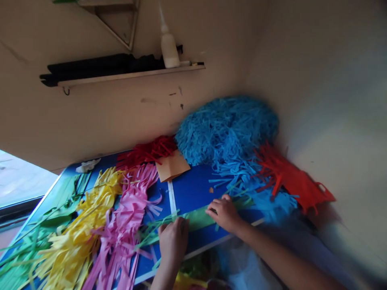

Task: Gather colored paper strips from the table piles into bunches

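A strip of green fringed tissue paper [198,219] lies along the front of the blue table [199,181], its cut ends spreading to both sides. My left hand [174,238] grips the strip near its left end, the fingers curled and partly hidden from me. Farther right, my right hand [225,213] is closed on the same strip, fingers bent over its upper edge. Pink fringed paper [128,211] lies left of my left hand. Beyond my right hand, blue fringed paper [272,203] covers the table's right side.
Yellow fringe [81,233] and more green fringe [39,237] lie at left. A large blue fringed mound [226,127] leans in the corner, beside red fringed paper [299,183]. An orange-tan folded paper [173,166] lies behind. A wall shelf [133,75] bears a white squeeze bottle [169,50].
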The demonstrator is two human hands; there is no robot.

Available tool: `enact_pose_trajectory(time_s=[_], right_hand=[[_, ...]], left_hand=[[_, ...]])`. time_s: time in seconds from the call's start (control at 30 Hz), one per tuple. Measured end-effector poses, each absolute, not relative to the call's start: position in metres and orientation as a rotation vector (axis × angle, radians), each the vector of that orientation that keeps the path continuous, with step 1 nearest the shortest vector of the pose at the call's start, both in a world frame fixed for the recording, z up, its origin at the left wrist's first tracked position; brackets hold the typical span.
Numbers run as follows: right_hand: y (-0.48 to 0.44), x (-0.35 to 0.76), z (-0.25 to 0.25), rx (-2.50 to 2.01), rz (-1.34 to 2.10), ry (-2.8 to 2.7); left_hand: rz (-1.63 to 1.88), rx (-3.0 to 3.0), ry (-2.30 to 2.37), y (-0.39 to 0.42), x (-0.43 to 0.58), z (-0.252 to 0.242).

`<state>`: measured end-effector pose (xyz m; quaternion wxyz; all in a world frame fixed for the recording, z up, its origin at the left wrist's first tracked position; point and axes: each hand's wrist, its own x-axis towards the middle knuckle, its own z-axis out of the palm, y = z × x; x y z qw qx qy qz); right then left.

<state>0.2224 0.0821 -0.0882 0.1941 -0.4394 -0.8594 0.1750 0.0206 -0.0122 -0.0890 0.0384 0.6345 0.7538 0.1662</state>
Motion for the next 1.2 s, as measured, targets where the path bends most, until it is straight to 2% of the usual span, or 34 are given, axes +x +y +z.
enact_pose_trajectory(time_s=[0.33, 0.73, 0.83, 0.93, 1.1, 1.2], right_hand=[[0.089, 0.219, -0.092, -1.323, 0.557, -2.42], [0.091, 0.213, -0.09, -1.444, 0.599, -2.399], [0.091, 0.211, -0.088, -1.457, 0.596, -2.415], [0.095, 0.217, -0.08, -1.442, 0.536, -2.442], [0.094, 0.237, -0.055, -1.479, 0.229, -2.413], [0.077, 0.235, -0.049, -1.113, 0.277, -2.589]], left_hand=[[0.383, 2.079, 2.424, -0.01, 0.019, -0.097], [0.354, 2.092, 2.388, -0.009, 0.019, -0.093], [0.436, 2.109, 2.429, -0.008, 0.02, -0.085], [0.538, 2.335, 2.216, -0.004, 0.016, -0.078], [0.45, 2.595, 1.766, 0.0, 0.008, -0.073], [0.429, 2.595, 1.775, -0.005, 0.012, -0.066]])
